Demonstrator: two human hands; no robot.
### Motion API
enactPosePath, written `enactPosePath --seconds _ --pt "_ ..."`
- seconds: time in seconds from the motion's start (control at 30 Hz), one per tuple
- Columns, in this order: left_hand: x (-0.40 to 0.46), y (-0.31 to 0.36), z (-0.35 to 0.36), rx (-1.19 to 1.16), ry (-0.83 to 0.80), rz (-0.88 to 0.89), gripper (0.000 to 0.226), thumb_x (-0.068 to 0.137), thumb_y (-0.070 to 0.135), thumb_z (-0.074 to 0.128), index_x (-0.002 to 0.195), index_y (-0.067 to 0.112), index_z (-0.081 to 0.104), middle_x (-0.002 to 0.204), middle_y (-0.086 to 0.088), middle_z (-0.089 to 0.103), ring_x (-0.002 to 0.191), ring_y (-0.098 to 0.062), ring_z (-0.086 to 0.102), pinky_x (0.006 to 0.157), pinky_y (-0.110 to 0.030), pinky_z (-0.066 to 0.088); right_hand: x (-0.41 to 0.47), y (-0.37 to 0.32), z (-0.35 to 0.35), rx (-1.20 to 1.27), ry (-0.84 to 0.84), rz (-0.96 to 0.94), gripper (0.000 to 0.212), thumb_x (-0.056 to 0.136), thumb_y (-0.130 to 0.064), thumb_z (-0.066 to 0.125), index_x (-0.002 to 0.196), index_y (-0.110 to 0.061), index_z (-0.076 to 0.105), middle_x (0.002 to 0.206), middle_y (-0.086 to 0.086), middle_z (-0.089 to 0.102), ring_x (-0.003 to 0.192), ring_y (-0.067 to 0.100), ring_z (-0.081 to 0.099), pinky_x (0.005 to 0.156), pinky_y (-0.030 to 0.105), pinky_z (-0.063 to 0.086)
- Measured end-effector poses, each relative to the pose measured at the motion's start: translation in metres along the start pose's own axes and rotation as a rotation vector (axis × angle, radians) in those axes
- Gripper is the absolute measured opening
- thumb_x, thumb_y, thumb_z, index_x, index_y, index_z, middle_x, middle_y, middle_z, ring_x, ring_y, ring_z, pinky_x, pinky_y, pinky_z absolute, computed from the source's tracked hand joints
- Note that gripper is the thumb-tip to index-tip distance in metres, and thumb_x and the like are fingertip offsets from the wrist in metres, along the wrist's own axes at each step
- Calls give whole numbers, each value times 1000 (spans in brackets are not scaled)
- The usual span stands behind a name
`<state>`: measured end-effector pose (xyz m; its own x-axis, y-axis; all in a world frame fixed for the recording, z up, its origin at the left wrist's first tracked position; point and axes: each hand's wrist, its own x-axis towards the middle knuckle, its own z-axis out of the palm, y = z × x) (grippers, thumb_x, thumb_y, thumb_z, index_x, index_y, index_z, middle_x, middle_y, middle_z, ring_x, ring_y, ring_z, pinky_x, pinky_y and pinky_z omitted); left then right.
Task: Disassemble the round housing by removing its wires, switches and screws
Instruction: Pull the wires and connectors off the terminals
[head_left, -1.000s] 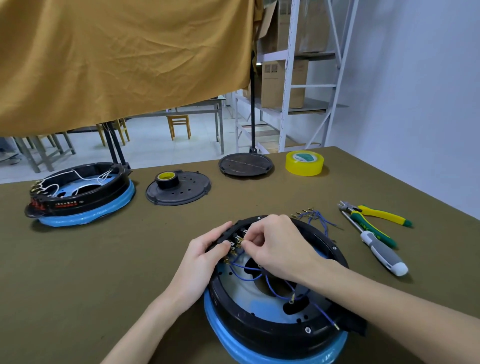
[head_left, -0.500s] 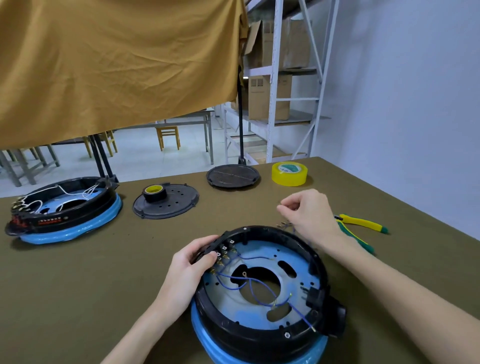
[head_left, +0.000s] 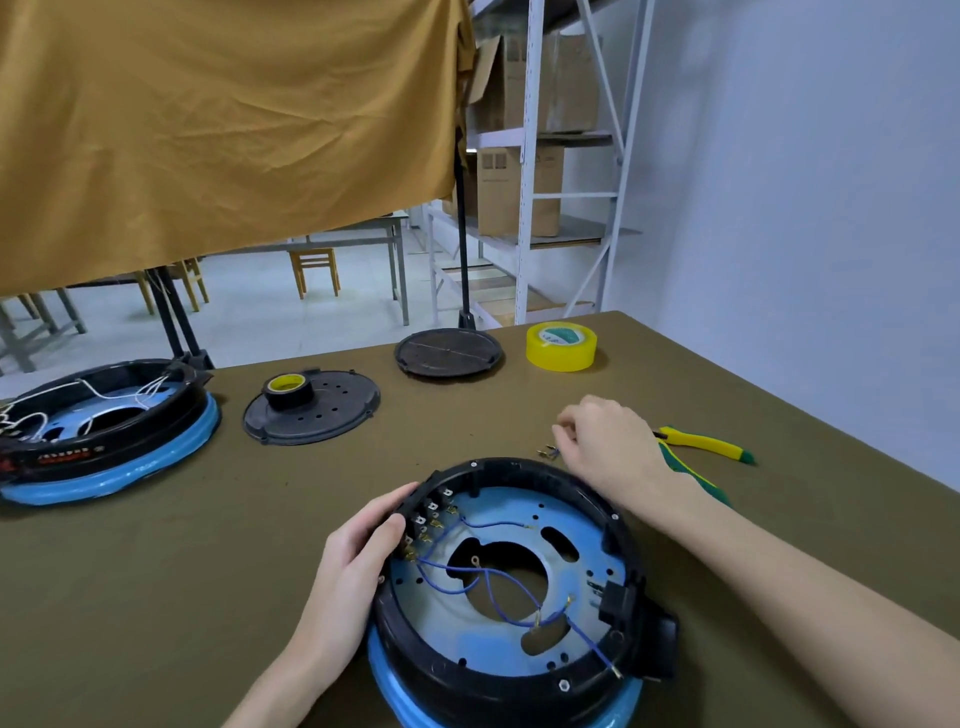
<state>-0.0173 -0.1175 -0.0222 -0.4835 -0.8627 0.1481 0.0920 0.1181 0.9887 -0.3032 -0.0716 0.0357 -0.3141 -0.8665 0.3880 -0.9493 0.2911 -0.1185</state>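
Olive-green cloth is covering the surface (head_left: 156, 597), and the round housing (head_left: 511, 587), black with a blue base, is sitting near its front edge. The left hand (head_left: 358, 551) is gripping the housing's left rim beside the row of switches (head_left: 431, 512), fingers curled over the wall. Blue wires (head_left: 498, 582) are lying loose across the blue inner plate. The right hand (head_left: 605, 441) is hovering just behind the housing, fingers bunched in a narrow grip above small metal terminals (head_left: 548, 452) lying on the surface; whether it is touching them I cannot tell. Yellow-green pliers (head_left: 706, 452) are lying toward the right edge, partly behind the wrist. A second housing (head_left: 98, 431) is resting at the left edge.
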Motion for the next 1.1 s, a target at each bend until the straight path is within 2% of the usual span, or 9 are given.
enactPosePath --seconds 0.1,0.17,0.3,0.4,0.53,0.67,0.77,0.97,1.1 --pt "-2 -2 -1 18 -2 -10 36 107 15 49 128 32 72 129 9 73 122 -11 67 101 -38 49 -15 -31 -18 228 67 -32 21 98 -28 55 94 -21 75 88 -5 63 83 21 62 68 33 45" --pt "-3 -1 -1 22 -1 -4 35 107 14 48 129 30 71 129 9 73 123 -11 66 103 -38 49 -27 -55 -30 302 31 -89 20 97 -28 56 88 -22 73 82 -8 64 77 17 60 65 32 45" --pt "-3 1 -1 37 -6 9 34 107 11 49 129 25 71 127 7 74 122 -12 67 103 -38 49 -46 -91 -39 447 -316 -194 29 94 -38 60 76 -19 72 71 -2 70 67 16 62 66 37 54" --pt "-5 3 -1 48 -19 30 34 107 10 48 130 23 70 126 6 74 121 -12 67 100 -32 53 -58 -105 -36 472 -440 -222 29 91 -46 64 79 -22 75 68 -7 69 65 8 60 66 33 54" --pt "-6 5 0 83 -11 65 34 107 9 48 129 23 70 123 10 75 120 -7 67 97 -22 52 -66 -118 -32 467 -427 -230 20 86 -40 70 77 -22 75 67 -10 68 69 8 64 71 35 57" --pt "-8 5 2 58 6 62 34 107 8 47 129 21 70 122 8 75 119 -8 67 102 -31 50 -70 -130 -24 446 -360 -197 19 88 -31 67 70 -27 69 70 -5 71 74 15 68 72 38 59" --pt "-7 2 2 48 5 70 34 108 7 45 129 18 70 122 5 76 119 -10 67 103 -33 50 -71 -131 -18 478 -338 -158 18 89 -29 66 72 -26 70 70 -5 71 74 15 68 71 38 59" --pt "-3 -1 -2 61 -39 73 36 111 14 40 131 21 68 124 6 75 121 -11 67 106 -35 50 -69 -123 -10 535 -348 -160 17 89 -32 69 72 -29 69 67 -9 70 67 5 66 69 34 58" --pt "-2 -4 -3 82 -71 74 37 112 19 37 135 23 66 127 8 73 124 -9 65 109 -37 48 -67 -119 -9 546 -354 -165 17 89 -33 69 72 -28 68 65 -10 68 65 4 64 68 34 57"
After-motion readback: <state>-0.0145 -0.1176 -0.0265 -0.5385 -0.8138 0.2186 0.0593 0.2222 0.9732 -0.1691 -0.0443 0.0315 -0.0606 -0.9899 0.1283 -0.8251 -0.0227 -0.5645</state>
